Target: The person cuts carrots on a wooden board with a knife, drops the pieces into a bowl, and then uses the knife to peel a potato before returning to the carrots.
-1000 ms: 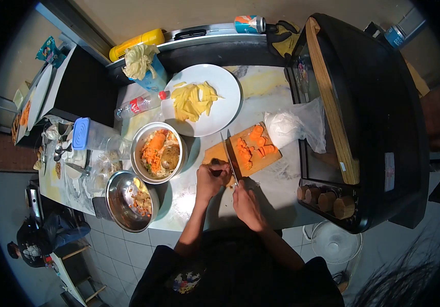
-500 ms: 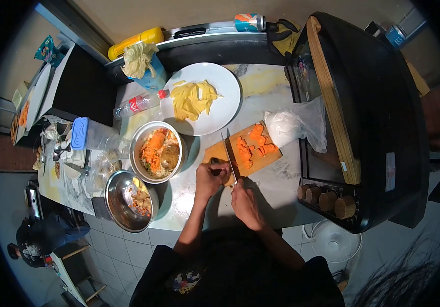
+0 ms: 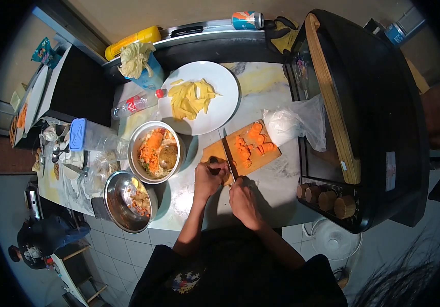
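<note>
No text can be read; the bottle [image 3: 148, 99] has a red label [image 3: 134, 104] with unclear white lettering.

Smooth wooden cutting board [image 3: 262, 160], shiny metal bowl [image 3: 117, 201], filmy plastic bag [image 3: 313, 123], glossy marble-look countertop [image 3: 266, 84].

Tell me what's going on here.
Someone's right hand holds a knife over a cutting board. The left hand is curled beside the knife; whether it holds anything is unclear. Cut orange pieces lie on the board, right of the knife. Farther back, a white plate holds yellow strips; to the left stand a white pot and a metal bowl.
</note>
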`<state>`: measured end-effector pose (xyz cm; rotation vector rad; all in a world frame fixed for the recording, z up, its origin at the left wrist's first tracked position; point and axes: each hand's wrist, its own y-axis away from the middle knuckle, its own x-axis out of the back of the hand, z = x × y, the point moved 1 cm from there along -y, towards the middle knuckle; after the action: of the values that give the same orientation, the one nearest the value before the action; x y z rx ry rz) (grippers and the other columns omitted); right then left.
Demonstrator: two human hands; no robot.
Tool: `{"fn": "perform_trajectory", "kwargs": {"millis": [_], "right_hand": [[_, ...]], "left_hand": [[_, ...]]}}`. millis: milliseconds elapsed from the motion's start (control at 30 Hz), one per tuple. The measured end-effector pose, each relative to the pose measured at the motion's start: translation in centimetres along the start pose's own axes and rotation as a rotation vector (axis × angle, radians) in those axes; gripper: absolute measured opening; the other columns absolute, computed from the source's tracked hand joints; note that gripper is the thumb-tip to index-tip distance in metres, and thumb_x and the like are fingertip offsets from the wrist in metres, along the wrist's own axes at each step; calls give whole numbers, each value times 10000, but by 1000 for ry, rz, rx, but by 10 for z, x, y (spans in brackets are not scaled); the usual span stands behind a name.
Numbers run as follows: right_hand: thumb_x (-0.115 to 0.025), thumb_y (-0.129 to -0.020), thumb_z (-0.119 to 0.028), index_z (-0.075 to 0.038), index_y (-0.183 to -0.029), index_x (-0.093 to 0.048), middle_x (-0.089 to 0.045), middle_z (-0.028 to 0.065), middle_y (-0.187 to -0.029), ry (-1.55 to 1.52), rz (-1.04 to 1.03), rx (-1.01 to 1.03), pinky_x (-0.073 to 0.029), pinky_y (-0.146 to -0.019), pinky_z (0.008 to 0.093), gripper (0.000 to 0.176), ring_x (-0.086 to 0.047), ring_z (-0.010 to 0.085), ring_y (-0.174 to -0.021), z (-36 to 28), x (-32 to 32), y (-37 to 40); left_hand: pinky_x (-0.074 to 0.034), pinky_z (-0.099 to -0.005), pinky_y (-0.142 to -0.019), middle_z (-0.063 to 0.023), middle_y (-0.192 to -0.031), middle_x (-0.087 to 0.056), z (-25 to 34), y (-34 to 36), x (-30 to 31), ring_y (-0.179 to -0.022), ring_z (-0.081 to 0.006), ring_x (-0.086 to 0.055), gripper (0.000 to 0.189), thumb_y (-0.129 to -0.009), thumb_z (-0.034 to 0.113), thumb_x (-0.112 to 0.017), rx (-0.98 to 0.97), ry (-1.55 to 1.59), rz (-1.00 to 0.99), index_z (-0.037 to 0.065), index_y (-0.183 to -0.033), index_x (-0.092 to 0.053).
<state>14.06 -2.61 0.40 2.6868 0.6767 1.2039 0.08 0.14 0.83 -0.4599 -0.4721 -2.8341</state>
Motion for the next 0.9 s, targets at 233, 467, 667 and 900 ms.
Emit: {"fn": "perform_trajectory", "kwargs": {"millis": [233, 467, 667, 900], "right_hand": [[-501, -897, -99, 93, -996, -423, -597, 293, -718, 86, 53, 20, -481, -643, 517, 229, -603, 466, -738, -1, -5, -1], [-523, -881, -87, 73, -990, -420, -601, 289, -717, 147, 80, 60, -496, -649, 509, 220, -615, 459, -739, -2, -1, -2], [-468, -867, -39, 80, -976, -459, -614, 303, -743, 162, 3, -16, -502, -653, 506, 162, -626, 458, -770, -5, 10, 5], [-485, -896, -113, 75, -1012, -455, -596, 304, -751, 22, 50, 30, -446, -669, 562, 223, -575, 503, -757, 14, 2, 10]], "left_hand": [[-512, -249, -645, -105, -752, -702, 0, 1, 0, -665, -115, -649, 178, -741, -30, -665, -11, -46, 26, -39, -914, -705], [-515, -268, -643, -115, -751, -702, 9, 6, 0, -675, -137, -668, 176, -730, -14, -658, -48, -56, 76, -29, -898, -707], [-519, -290, -714, -162, -814, -703, 13, 8, -2, -735, -207, -688, 173, -714, 5, -677, -33, -104, 100, 0, -881, -721], [-523, -318, -725, -180, -821, -696, 8, 8, 3, -769, -279, -691, 172, -713, 16, -694, -90, -226, 124, 7, -882, -723]]}}
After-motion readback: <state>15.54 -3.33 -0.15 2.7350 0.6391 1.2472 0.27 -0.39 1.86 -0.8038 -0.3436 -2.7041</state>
